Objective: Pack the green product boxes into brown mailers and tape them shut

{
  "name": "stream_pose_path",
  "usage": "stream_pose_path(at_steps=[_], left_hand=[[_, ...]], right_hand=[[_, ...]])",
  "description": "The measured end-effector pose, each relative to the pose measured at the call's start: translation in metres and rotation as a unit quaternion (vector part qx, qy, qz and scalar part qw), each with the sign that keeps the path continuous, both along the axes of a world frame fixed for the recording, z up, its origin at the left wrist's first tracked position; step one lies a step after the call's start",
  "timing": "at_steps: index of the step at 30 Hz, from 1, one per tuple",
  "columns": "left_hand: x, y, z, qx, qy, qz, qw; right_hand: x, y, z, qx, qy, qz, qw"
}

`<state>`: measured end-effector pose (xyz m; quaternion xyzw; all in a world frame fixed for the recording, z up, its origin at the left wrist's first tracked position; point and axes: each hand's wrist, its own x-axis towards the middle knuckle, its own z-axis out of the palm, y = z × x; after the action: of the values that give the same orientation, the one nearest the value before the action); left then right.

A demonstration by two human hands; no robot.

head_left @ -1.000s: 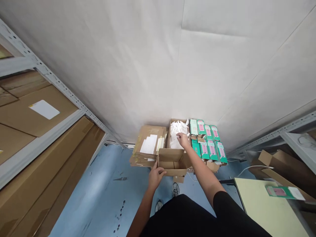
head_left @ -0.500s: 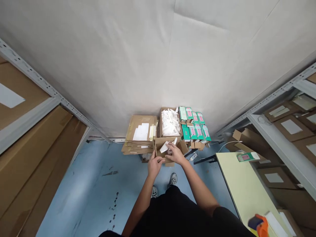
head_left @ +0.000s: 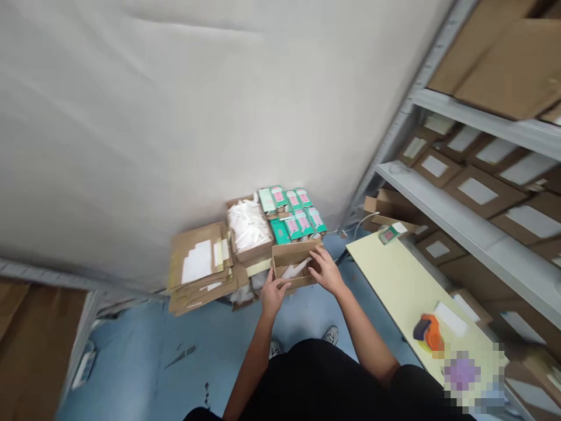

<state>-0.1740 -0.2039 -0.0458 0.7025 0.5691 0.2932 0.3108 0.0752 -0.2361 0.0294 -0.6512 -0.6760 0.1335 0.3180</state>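
Observation:
A small open cardboard box [head_left: 293, 252] is held up in front of me between both hands. My left hand [head_left: 273, 293] grips its left end, thumb along the near edge. My right hand [head_left: 328, 271] is wrapped over the right end, fingertips on the rim. Long white pieces [head_left: 301, 267] lie inside at a slant; what they are is not clear. Just beyond and to the left is a larger carton [head_left: 253, 252] heaped with white, bag-like items [head_left: 249, 223]. Green boxes with pink labels [head_left: 302, 220] stand in rows beside it.
Flattened cardboard sheets [head_left: 177, 257] with white papers are stacked at left. On the right, a pale yellow table [head_left: 385, 272] carries a green box [head_left: 389, 234] and an orange tape dispenser [head_left: 432, 332]. Metal shelving [head_left: 464, 213] with labelled cartons lines the right side.
My view has swung right. The small box has moved right of the large carton, away from its front. My right hand has left the white pieces inside and now grips the box's right end.

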Motion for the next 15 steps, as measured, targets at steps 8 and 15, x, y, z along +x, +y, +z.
stream_pose_path(at_steps=[8,15], left_hand=[[0.21,0.004,-0.007,-0.008,-0.028,-0.226,0.974],[0.362,-0.025,-0.011,-0.034,-0.014,-0.402,0.915]], right_hand=[[0.194,-0.098,-0.019,0.011,0.029,-0.226,0.974],[0.301,-0.198,-0.026,0.007,0.045,-0.386,0.921]])
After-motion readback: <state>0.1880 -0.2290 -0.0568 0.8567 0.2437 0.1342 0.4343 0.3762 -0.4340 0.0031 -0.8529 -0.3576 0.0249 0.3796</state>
